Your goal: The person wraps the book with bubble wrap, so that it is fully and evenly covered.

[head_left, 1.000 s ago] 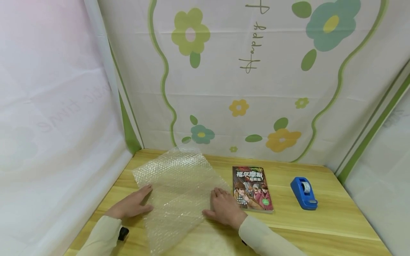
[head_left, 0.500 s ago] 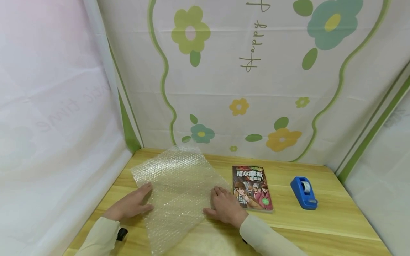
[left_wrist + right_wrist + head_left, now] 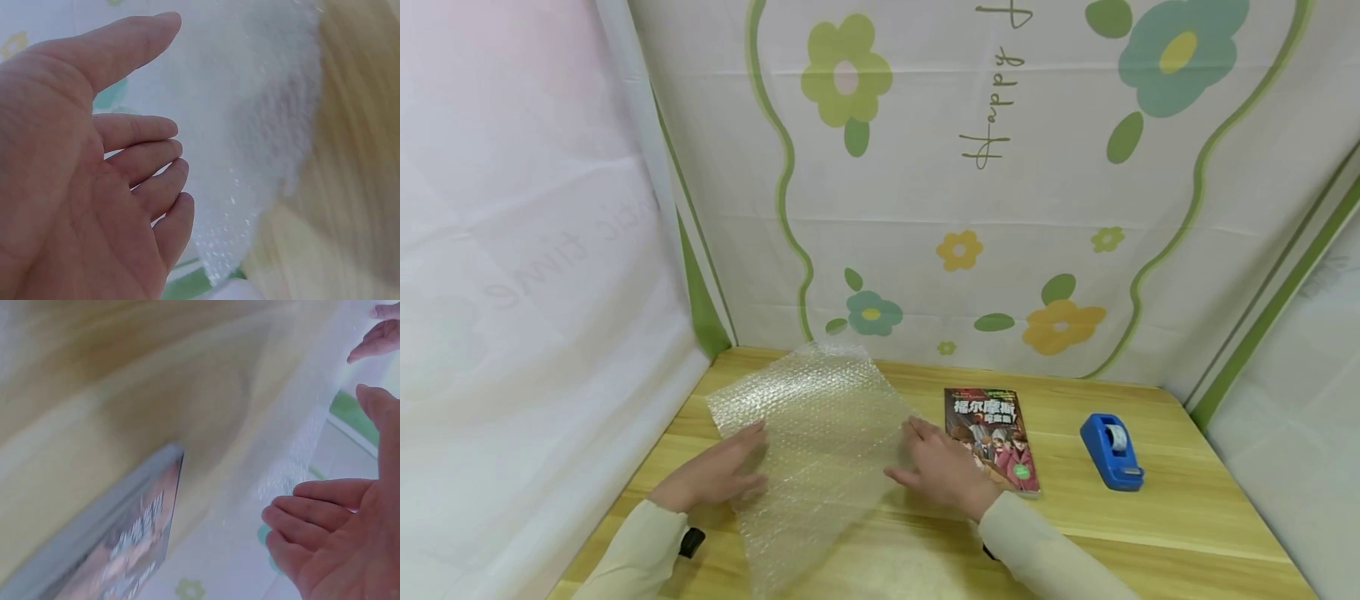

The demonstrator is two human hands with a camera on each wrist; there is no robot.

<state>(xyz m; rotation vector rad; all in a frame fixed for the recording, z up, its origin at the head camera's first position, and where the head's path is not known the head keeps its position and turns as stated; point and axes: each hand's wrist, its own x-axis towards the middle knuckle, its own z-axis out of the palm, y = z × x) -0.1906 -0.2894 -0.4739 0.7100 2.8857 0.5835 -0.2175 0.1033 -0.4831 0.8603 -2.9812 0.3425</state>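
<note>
A clear sheet of bubble wrap (image 3: 820,450) lies flat and askew on the wooden table, one corner toward the near edge. My left hand (image 3: 718,471) hovers over its left edge, fingers loosely extended; the left wrist view shows the palm (image 3: 81,181) holding nothing. Off the sheet's right side, my right hand (image 3: 943,467) is held with relaxed fingers and covers part of a book (image 3: 992,425) in the head view. In the right wrist view, that hand's fingers (image 3: 312,519) hold nothing, and the book (image 3: 125,544) sits apart from them.
A blue tape dispenser (image 3: 1112,454) with a roll of tape stands to the right of the book. The wooden table (image 3: 1180,500) is bordered by white fabric walls (image 3: 917,192) with printed flowers at the back and both sides.
Both hands have lifted from the bubble wrap's edges. The right hand has moved right and away, partly covering the book; the left has shifted slightly right. The sheet stays in place.
</note>
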